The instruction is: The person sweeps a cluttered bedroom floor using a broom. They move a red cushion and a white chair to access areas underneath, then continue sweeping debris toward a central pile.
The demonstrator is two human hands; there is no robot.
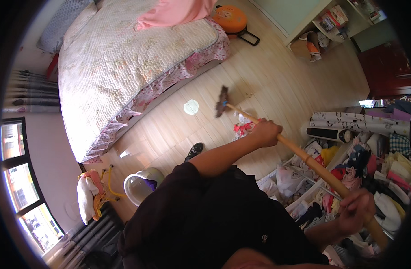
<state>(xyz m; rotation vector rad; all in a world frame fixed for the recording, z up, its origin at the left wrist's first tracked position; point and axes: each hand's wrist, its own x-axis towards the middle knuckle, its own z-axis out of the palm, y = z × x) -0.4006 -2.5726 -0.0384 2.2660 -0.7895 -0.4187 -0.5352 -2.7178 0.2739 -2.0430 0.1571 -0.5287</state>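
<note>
A long bamboo-handled broom (303, 155) slants across the view from the lower right to the floor. My left hand (267, 133) grips its handle partway down. Near the upper end, my right hand (356, 208) is closed round the same handle, slightly blurred. The dark broom head (222, 102), with a blue binding, is over the wood-look floor right of a round pale spot. Beside the handle, below the broom head, lies a small heap of litter (243, 129) with red and clear plastic pieces. Small dark bits of dirt (249, 95) lie to the right of the broom head.
A bed (135, 67) with a quilted cover stands at the upper left, an orange child's suitcase (229, 20) by its corner. Open compartments of clothes (353, 161) fill the right. A white bucket (138, 186) and yellow rack (111, 183) stand lower left.
</note>
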